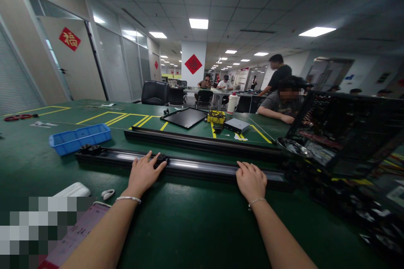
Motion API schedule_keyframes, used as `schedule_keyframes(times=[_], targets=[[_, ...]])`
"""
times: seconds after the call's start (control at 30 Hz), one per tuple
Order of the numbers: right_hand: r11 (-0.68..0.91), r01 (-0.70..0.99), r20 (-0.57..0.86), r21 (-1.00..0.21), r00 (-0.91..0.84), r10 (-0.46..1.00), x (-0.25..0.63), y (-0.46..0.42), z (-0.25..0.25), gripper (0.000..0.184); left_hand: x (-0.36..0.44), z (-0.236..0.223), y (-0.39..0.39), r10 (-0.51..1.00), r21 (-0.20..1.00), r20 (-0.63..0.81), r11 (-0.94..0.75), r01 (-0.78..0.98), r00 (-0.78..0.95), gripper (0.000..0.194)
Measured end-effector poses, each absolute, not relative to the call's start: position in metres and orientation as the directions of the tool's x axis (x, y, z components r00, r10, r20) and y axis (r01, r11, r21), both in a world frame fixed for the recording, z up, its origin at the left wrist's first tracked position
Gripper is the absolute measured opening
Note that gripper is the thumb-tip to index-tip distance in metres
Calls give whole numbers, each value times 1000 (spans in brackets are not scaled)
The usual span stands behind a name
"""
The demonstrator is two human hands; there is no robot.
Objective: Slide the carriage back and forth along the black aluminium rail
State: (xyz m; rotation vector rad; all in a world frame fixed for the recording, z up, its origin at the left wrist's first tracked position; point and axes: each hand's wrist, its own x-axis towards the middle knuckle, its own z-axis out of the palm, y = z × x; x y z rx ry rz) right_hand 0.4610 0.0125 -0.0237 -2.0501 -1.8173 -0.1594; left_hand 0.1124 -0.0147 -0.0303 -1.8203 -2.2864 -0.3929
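Observation:
A long black rail point(195, 167) with a shiny groove lies across the green table in front of me. My left hand point(143, 173) rests on it with fingers spread. A small black piece point(161, 158) sits on the rail right by my left fingers. Farther right, my right hand point(251, 180) has its fingers together, bent over the same rail; its thumb is hidden. More black pieces point(91, 149) sit at the rail's left end. A second long black rail point(202, 142) lies just behind, apart from both hands.
A blue bin point(80, 138) stands left. Behind the rails are a flat black panel point(186, 117), a yellow box of cables point(216, 117), a grey box point(236, 125) and a bottle point(232, 104). Dark equipment point(344, 130) crowds the right. A phone point(77, 235) lies near left. A person point(280, 105) sits opposite.

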Motion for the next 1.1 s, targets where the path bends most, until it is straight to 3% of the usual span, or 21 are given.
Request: schedule_keyframes(times=[1.1], targets=[[-76, 972, 330, -224, 149, 932, 462, 12, -23, 44, 117, -26, -17, 935, 61, 289, 198, 978, -208, 62]])
